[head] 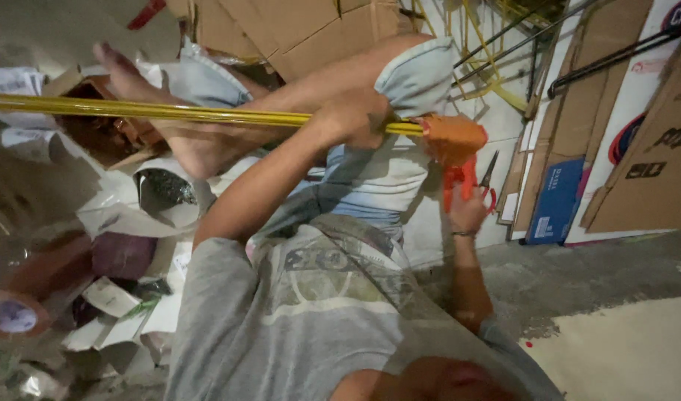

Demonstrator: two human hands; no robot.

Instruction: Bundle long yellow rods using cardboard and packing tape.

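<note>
step: trimming orange wrap (454,141) at yellow pole (169,112) end | left hand (351,119) clenching pole, wrap just beyond it | right hand (468,208) gripping scissors (487,180) (under wrap) | next: likely needing steady pole, careful snip

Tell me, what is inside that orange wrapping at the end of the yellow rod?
The yellow rod runs into the orange wrapping. Its tip is covered, so what lies inside cannot be seen.
</note>
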